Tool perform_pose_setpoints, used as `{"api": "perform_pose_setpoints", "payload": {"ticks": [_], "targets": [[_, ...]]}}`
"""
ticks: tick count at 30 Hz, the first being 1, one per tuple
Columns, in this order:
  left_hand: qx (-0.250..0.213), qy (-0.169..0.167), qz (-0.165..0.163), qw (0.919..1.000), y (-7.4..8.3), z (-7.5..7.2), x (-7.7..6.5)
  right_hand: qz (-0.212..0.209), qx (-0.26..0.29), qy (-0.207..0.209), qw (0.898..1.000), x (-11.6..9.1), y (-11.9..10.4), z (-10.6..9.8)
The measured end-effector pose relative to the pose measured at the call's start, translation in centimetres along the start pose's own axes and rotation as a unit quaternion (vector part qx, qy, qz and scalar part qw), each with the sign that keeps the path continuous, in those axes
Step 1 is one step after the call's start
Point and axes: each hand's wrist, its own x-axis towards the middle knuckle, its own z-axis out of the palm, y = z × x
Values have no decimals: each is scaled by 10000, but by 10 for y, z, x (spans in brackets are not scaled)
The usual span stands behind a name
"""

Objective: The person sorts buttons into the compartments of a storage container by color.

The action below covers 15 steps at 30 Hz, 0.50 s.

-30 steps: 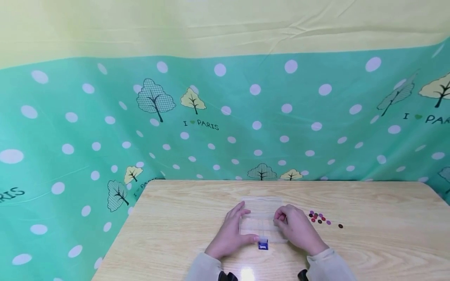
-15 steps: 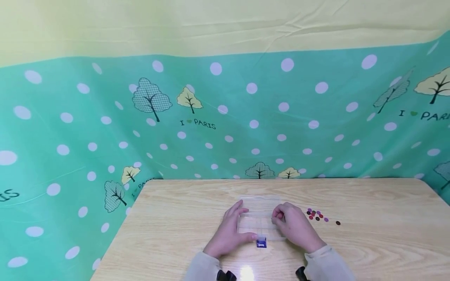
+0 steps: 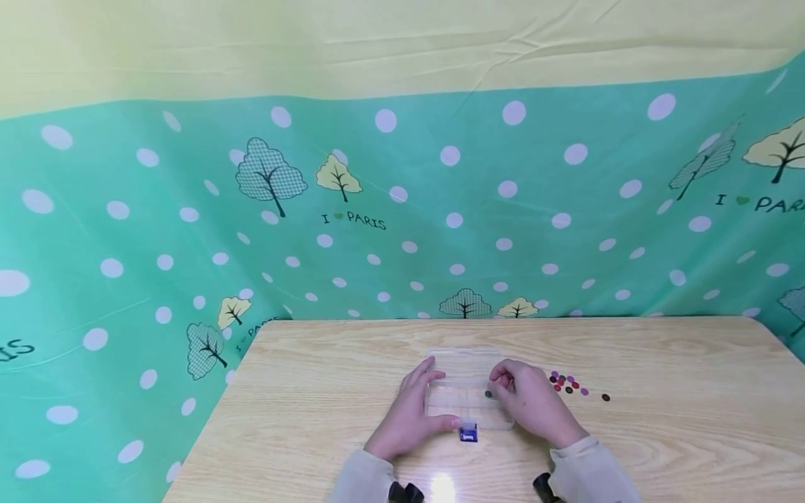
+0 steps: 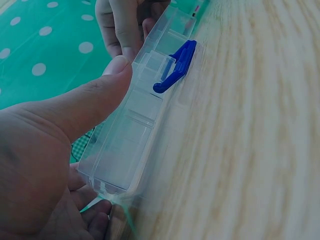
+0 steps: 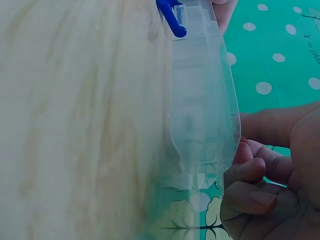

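Fingers, left hand (image 3: 409, 417): spread against the clear box (image 3: 467, 381), lower centre.
Fingers, right hand (image 3: 533, 404): curled; cannot tell whether they pinch the dark disc (image 3: 488, 394) beside them.
Dark disc: step seems to be placing it inside.
Loose discs (image 3: 575, 385), lower right: likely next, after clean release.

White glare flared off my table (image 3: 302, 405), while my wrist views ran dim, the wood grain smeared soft!
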Motion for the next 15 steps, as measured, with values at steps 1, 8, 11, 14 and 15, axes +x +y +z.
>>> {"api": "perform_pose_setpoints", "payload": {"ticks": [1,8,11,14,15], "targets": [[-15,7,9,10000,0,0,0,0,21,-4,10000,0,0,-1],[-31,46,29,10000,2,0,0,-67,181,5,9998,0,3,-6],[-20,50,-4,10000,2,0,-1,-174,121,87,9997,1,6,-10],[-33,32,-65,10000,2,0,0,-207,90,161,9996,2,9,-14],[-32,20,-85,10000,2,1,0,-212,81,182,9996,2,10,-16]]}}
